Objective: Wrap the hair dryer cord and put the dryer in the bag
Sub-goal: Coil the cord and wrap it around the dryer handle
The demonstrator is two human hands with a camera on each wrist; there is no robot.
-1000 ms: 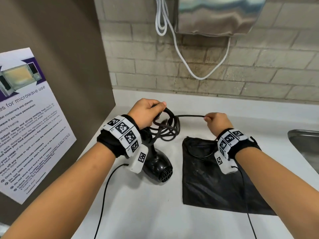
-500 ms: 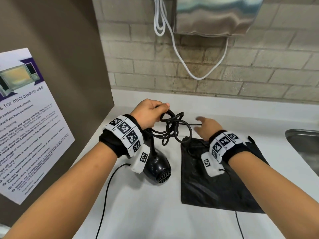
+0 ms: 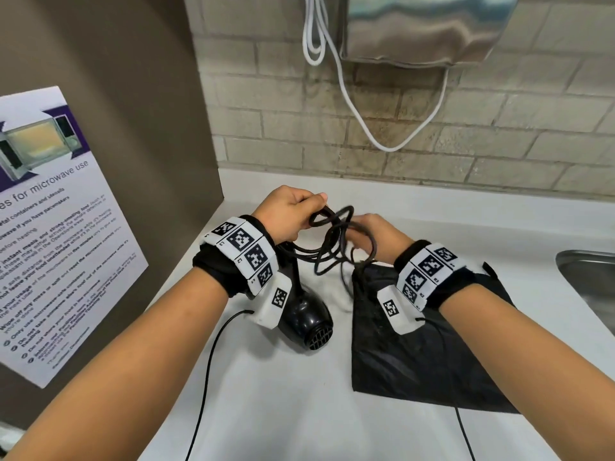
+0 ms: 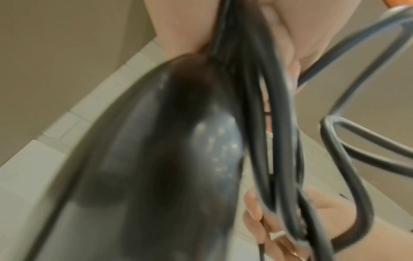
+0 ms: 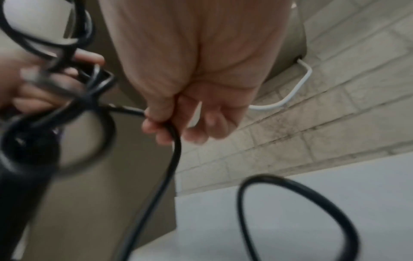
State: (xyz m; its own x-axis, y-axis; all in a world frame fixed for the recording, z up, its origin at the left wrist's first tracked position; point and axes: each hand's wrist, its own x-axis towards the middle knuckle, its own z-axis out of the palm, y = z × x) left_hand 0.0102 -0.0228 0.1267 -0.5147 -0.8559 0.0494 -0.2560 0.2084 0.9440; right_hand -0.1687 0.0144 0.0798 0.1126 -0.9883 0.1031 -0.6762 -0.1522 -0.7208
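The black hair dryer (image 3: 307, 319) stands with its round head on the white counter (image 3: 299, 410), handle pointing up. My left hand (image 3: 289, 214) grips the top of the handle together with several loops of the black cord (image 3: 336, 244). In the left wrist view the dryer body (image 4: 156, 159) fills the frame with cord loops (image 4: 279, 141) beside it. My right hand (image 3: 376, 232) pinches a strand of the cord (image 5: 170, 159) close to the loops. The flat black bag (image 3: 416, 354) lies on the counter under my right wrist.
A brown side wall with a microwave poster (image 3: 50, 227) stands at the left. A metal dispenser (image 3: 422, 28) with a white cable (image 3: 382, 141) hangs on the brick wall behind. A steel sink (image 3: 592, 287) sits at the right edge.
My right hand has moved left from a stretched-out cord to right beside the loops held in my left hand. The straight strand has become another loose loop.
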